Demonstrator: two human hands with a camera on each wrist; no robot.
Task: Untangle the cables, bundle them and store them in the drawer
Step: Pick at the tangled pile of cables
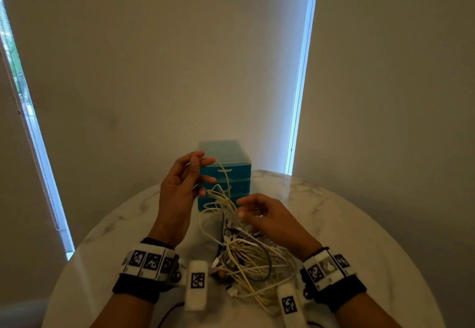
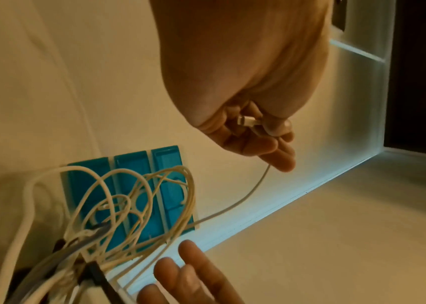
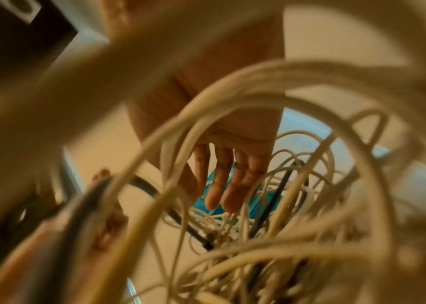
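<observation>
A tangle of white and grey cables (image 1: pixel 244 258) lies on the round marble table (image 1: pixel 347 225), rising in loops toward my hands. My left hand (image 1: pixel 199 166) is raised in front of the teal drawer unit (image 1: pixel 231 166). It pinches the connector end of one white cable (image 2: pixel 257 185) between thumb and fingers (image 2: pixel 276 131). That cable hangs down into the tangle (image 2: pixel 118 205). My right hand (image 1: pixel 246 207) hovers just right of the lifted loops, fingers (image 3: pixel 226 185) straight and holding nothing. All three drawers look closed.
The drawer unit (image 2: pixel 131 197) stands at the table's far edge against a pale wall. Bright window strips (image 1: pixel 300 83) flank the wall. Two white tagged blocks (image 1: pixel 196 284) sit below my wrists.
</observation>
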